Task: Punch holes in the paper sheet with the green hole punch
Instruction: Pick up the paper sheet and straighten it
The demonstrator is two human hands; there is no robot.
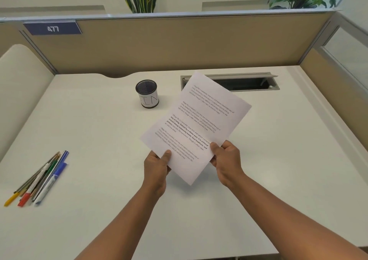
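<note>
Both hands on the sheet, no punch anywhere in view

Thumbs on top, fingers curled under: left hand [157,167] and right hand [226,160] pinch the near edge of the paper [196,124], held tilted over mid-desk [99,130]. It's thin, light and floppy, so I'd grip close to whichever edge gets punched. Smooth white desk; mesh cup [147,96] toward the back edge, pens [37,180] by the left edge.

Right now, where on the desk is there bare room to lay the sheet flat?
Both hands, left hand and right hand, hold the paper sheet. Bare patches: between the pens and the forearms, and right of the sheet below the cable tray. Crowded near the pen cup.
</note>
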